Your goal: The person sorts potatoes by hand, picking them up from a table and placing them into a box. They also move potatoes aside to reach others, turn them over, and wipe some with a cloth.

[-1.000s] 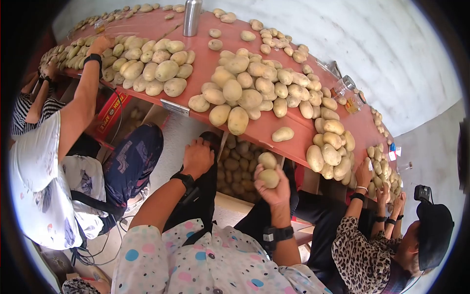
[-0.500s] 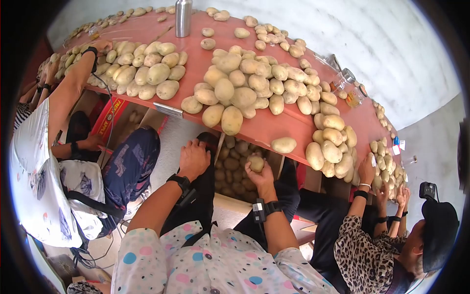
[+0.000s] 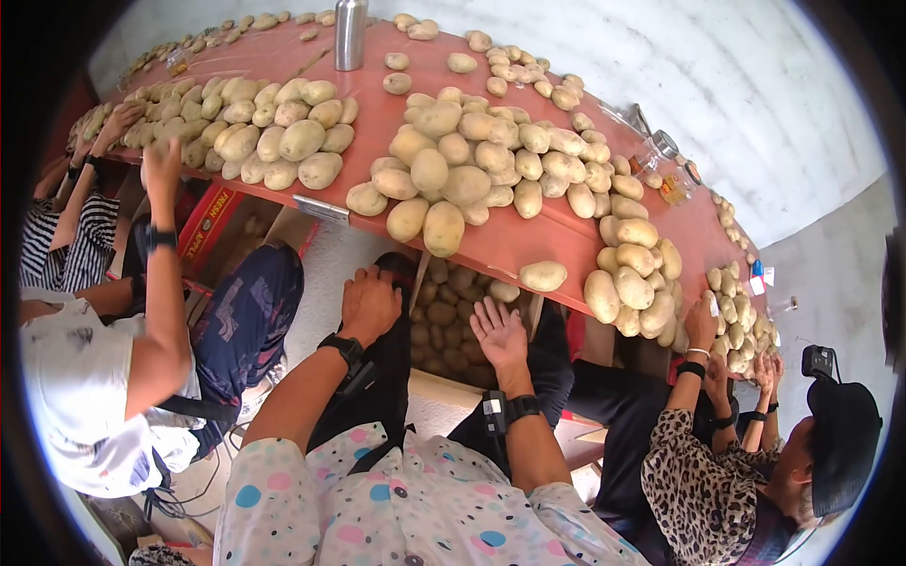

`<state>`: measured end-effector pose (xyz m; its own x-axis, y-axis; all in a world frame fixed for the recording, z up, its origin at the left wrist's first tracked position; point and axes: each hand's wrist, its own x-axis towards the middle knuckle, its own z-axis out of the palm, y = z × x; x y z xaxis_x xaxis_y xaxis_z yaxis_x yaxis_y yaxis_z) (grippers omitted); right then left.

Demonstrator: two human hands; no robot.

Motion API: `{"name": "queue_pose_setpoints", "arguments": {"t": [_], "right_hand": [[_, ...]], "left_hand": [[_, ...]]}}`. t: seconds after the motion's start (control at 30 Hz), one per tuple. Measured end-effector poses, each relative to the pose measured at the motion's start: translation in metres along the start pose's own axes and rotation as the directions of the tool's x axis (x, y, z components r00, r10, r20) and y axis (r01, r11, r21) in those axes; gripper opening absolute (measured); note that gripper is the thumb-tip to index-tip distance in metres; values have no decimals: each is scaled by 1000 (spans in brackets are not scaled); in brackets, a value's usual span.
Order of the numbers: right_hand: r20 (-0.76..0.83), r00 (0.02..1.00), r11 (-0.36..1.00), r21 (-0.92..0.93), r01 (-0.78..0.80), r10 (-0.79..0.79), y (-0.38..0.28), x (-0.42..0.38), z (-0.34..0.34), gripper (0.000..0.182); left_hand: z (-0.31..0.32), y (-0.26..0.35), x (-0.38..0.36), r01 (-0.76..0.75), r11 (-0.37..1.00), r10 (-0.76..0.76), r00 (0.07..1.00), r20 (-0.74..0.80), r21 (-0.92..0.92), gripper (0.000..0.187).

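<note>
My right hand [image 3: 500, 335] hovers palm up over a box of potatoes [image 3: 444, 321] below the table edge. It holds nothing, and its fingers are spread. Just beyond its fingertips, a pale potato [image 3: 503, 291] lies at the box's right side. My left hand [image 3: 370, 304] rests on my dark-trousered knee, fingers laid over it, with nothing in it. Above both hands, a large heap of potatoes [image 3: 467, 184] sits on the red table [image 3: 377, 241]. One lone potato [image 3: 544, 275] lies at the table's front edge.
More potato piles stand left [image 3: 302, 140] and right [image 3: 637, 288]. A steel bottle [image 3: 350, 36] and glass jars [image 3: 653, 153] stand farther back. People sit close on both sides: a person in a white top [image 3: 80, 377] and one in leopard print [image 3: 703, 472].
My right hand has let go of the potato it held and opened; a potato now lies in the box past its fingertips. The left neighbour's raised arm has drawn back from the pile.
</note>
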<state>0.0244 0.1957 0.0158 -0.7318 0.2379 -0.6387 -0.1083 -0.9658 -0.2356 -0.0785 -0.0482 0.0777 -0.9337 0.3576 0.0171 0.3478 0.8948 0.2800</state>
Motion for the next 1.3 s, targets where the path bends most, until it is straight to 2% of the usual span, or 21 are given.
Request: {"name": "queue_pose_setpoints", "arguments": {"t": [0.07, 0.27, 0.33, 0.37, 0.4, 0.47, 0.5, 0.53, 0.57, 0.6, 0.67, 0.7, 0.77, 0.87, 1.0, 1.07, 1.1, 1.13, 1.17, 1.2, 1.3], "right_hand": [[173, 985, 921, -380, 89, -23, -4, -3, 1, 47], [26, 1000, 765, -644, 25, -11, 13, -31, 8, 28], [82, 974, 607, -770, 196, -210, 18, -45, 17, 21], [208, 929, 536, -769, 349, -306, 19, -54, 25, 17], [206, 929, 536, -769, 348, -308, 18, -65, 36, 17], [504, 693, 174, -730, 661, -516, 10, -85, 55, 17], [501, 695, 173, -734, 657, -515, 5, -97, 68, 17], [672, 491, -170, -669, 724, -554, -1, -109, 83, 16], [824, 273, -495, -528, 691, -497, -6, -117, 96, 18], [825, 276, -495, -527, 691, -494, -11, -120, 108, 18], [940, 119, -850, -339, 403, -319, -20, -121, 125, 35], [941, 120, -849, -338, 407, -317, -24, -116, 124, 35], [919, 324, -862, -342, 375, -224, -32, -96, 116, 48], [912, 364, -886, -319, 337, -190, -41, -81, 114, 51], [927, 272, -862, -349, 368, -259, -40, -77, 111, 44], [741, 408, -202, -579, 790, -533, -30, -82, 102, 27], [742, 416, -198, -582, 789, -526, -25, -89, 100, 27], [646, 551, 2, -648, 761, -528, -20, -100, 98, 23], [544, 673, 196, -686, 701, -501, -14, -110, 93, 23], [447, 879, 820, -433, 374, -165, 1, -93, 53, 31], [62, 996, 944, -328, -35, 58, 22, -65, 8, 37]], "left_hand": [[0, 0, 1, 2, 1000, -2, 1000, 2, -8, 33], [-1, 0, 0, -3, 1000, 3, 999, -44, 0, 31], [-2, 0, -1, 1, 1000, -1, 1000, -18, -2, 33], [0, -1, 0, -6, 1000, 6, 1000, -24, 1, 33], [1, -1, -1, -12, 1000, 13, 1000, -28, 3, 33], [1, -1, -1, -17, 1000, 17, 999, -47, 3, 31], [2, -1, -2, -20, 1000, 20, 998, -68, 3, 28], [3, -1, -2, -18, 1000, 18, 998, -63, 1, 28], [3, -1, -2, -23, 1000, 22, 997, -74, -5, 29], [3, -2, -2, -26, 1000, 25, 996, -86, -11, 29], [1, -1, -3, -20, 1000, 19, 997, -81, -11, 29], [1, -1, -3, -22, 1000, 21, 997, -76, -10, 29], [1, -2, -3, -21, 1000, 20, 997, -71, -2, 31], [1, -2, -3, -25, 1000, 26, 998, -62, 12, 32], [4, -2, -2, -34, 999, 36, 997, -73, 24, 33], [3, -2, 0, -22, 1000, 23, 998, -58, 20, 33], [3, -2, -2, -17, 1000, 17, 999, -34, 14, 33], [3, -3, -3, -13, 1000, 14, 1000, -28, 14, 33], [3, -2, -1, -26, 1000, 27, 999, -40, 16, 33], [3, -1, -2, -39, 999, 40, 998, -52, 17, 33], [0, 1, -2, -27, 999, 28, 999, -36, 28, 34]]}}
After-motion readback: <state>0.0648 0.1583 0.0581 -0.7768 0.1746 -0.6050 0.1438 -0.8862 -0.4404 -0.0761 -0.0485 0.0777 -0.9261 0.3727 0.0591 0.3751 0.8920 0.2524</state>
